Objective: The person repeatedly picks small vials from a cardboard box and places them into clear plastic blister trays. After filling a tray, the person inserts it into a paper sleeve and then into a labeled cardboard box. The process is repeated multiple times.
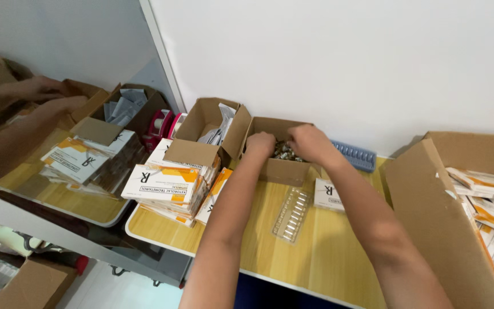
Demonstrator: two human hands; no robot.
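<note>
Item, centre frame: left hand and right hand, both curled into small cardboard box of tiny vials, grip contents hidden; risk: elbows may sweep clear blister tray off counter.

A stack of flat white-and-orange cartons is seen at the desk's left front edge. Behind it, an open brown cardboard box holds folded paper leaflets. Beside that, a smaller open cardboard box is placed. A single white carton lies just right. More white-and-orange cartons are packed inside a large cardboard box at far right.
</note>
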